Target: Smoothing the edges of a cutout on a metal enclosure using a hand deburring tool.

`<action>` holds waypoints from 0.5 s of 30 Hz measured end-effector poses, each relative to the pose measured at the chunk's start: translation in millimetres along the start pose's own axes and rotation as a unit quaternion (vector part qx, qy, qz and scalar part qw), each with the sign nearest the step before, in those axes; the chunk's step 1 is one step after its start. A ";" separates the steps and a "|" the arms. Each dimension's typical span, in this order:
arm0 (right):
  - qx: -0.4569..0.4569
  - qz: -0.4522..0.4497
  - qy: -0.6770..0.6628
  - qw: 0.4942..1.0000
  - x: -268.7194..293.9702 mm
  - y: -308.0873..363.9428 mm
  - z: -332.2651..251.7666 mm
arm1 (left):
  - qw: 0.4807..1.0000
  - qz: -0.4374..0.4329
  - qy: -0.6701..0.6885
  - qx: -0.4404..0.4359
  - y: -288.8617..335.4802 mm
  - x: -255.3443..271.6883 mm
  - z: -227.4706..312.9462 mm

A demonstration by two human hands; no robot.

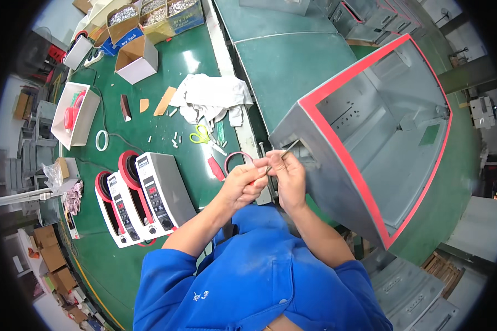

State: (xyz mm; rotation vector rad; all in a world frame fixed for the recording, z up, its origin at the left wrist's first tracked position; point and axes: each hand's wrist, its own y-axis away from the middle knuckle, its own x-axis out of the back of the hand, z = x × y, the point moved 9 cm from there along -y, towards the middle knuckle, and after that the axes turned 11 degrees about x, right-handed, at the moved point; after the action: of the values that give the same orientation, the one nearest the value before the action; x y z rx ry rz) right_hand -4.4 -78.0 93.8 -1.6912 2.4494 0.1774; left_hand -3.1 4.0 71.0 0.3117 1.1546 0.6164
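Observation:
My two hands meet in front of my chest, over the edge of the green table. Between the thumb and fingers of my right hand (289, 179) is a thin dark metal rod (292, 145), slanting up toward the large grey housing (326, 160). My left hand (244, 183) is closed with its fingertips close to the rod's lower end; what it pinches is hidden by the fingers. Pink-red strip lines the rim of the housing's opening, just right of my right hand. A red ring of tape (238, 155) lies partly behind my left hand.
White tape dispensers (163, 187) with red rolls stand at left. Yellow-green scissors (203, 134), a white cloth (212, 96) and small white pieces lie on the table. Further back are a white bin (76, 118), an open carton (135, 60) and boxes of small metal parts (168, 19).

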 end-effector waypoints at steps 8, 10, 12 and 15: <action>0.002 0.021 -0.015 1.000 4.9 -4.1 2.9 | 0.997 0.017 -0.062 -0.044 -7.5 5.0 3.4; -0.004 0.024 -0.014 1.000 2.8 -0.9 0.7 | 0.997 0.028 -0.055 -0.050 -4.4 4.3 2.5; -0.010 0.020 -0.007 1.000 -3.2 14.4 0.0 | 0.998 0.051 -0.027 -0.036 10.0 4.9 -12.1; 0.021 0.009 -0.006 1.000 -1.1 -1.8 -3.8 | 0.995 0.041 -0.063 -0.066 -1.6 8.5 2.8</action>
State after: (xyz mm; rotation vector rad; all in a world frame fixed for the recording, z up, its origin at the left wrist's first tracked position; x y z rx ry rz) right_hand -2.6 -78.4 97.7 -1.6455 2.4426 0.1368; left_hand 2.2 8.1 64.8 0.2815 0.9797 0.7309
